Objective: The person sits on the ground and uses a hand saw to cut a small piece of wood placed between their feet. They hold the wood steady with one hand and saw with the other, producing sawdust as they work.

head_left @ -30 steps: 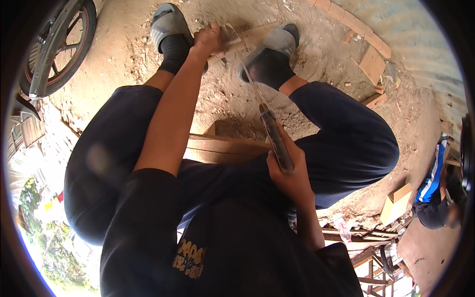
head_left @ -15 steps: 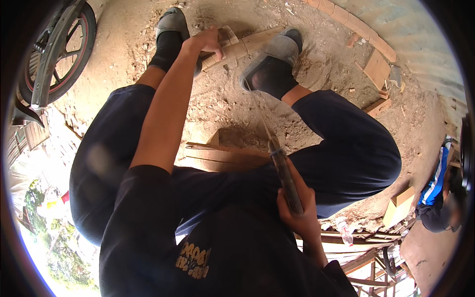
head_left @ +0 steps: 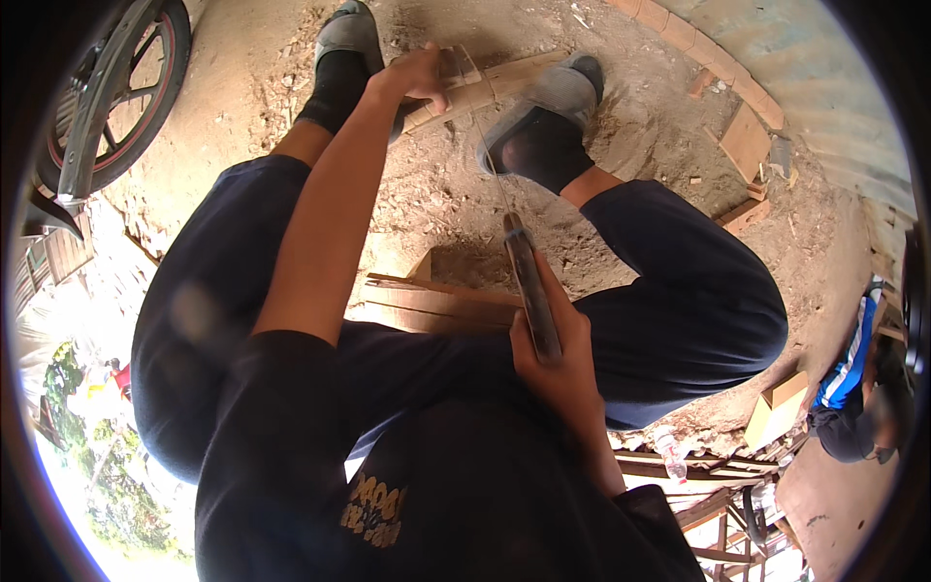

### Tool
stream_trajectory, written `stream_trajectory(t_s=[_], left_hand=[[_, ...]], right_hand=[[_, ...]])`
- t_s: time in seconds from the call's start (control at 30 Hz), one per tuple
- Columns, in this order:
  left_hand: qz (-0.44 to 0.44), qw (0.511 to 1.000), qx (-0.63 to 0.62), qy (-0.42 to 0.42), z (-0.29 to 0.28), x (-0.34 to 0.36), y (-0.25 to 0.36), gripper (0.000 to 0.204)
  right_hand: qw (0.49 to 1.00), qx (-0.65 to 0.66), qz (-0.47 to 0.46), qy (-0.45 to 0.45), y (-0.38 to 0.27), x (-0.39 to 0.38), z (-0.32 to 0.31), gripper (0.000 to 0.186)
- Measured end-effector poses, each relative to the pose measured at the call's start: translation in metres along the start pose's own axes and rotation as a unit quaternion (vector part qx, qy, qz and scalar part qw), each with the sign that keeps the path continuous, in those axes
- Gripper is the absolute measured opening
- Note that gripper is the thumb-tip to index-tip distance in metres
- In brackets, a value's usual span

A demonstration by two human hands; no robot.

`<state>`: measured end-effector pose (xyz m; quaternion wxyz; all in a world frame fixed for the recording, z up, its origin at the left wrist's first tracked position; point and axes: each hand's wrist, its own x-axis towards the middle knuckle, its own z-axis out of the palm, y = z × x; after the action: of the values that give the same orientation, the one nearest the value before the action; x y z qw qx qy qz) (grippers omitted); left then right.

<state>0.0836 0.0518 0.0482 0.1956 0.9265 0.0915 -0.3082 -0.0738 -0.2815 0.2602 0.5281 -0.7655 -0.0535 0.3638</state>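
My right hand is closed around the dark handle of a saw. Its thin blade, seen nearly edge-on, runs forward to a wooden plank lying on the ground between my feet. On top of the plank rests a small rectangular block. My left hand grips the block's left end, with its fingers bent over it and down toward the plank; the fingertips are partly hidden. The blade meets the wood just right of the left hand. My right shoe presses beside the plank's right part.
Beneath me is a low stack of boards. A spoked wheel stands at the upper left. Wood offcuts and a row of bricks lie along the corrugated wall at the right. Another person is at the right edge, near a plastic bottle.
My right hand has pushed the saw forward and slightly left, so the handle is nearer the plank. The left hand keeps its hold on the block.
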Motion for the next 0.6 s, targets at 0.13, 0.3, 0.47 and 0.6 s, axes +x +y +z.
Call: stream_trajectory(t_s=[0.13, 0.3, 0.47, 0.6], left_hand=[[-0.019, 0.999, 0.03, 0.012, 0.003, -0.006, 0.003, 0.091], [-0.027, 0.997, 0.057, 0.051, 0.009, -0.017, 0.014, 0.096], [-0.026, 0.987, 0.088, 0.135, 0.026, -0.03, 0.017, 0.097], [-0.038, 0.983, 0.085, 0.157, 0.025, -0.043, 0.029, 0.103]], right_hand=[[0.997, -0.038, -0.058, 0.035, 0.011, -0.036, -0.016, 0.062], [1.0, 0.003, -0.016, 0.012, 0.007, -0.045, -0.037, 0.06], [0.998, 0.057, 0.032, -0.018, 0.0, -0.056, -0.034, 0.055], [0.999, 0.05, -0.012, 0.001, 0.013, -0.061, -0.032, 0.058]])
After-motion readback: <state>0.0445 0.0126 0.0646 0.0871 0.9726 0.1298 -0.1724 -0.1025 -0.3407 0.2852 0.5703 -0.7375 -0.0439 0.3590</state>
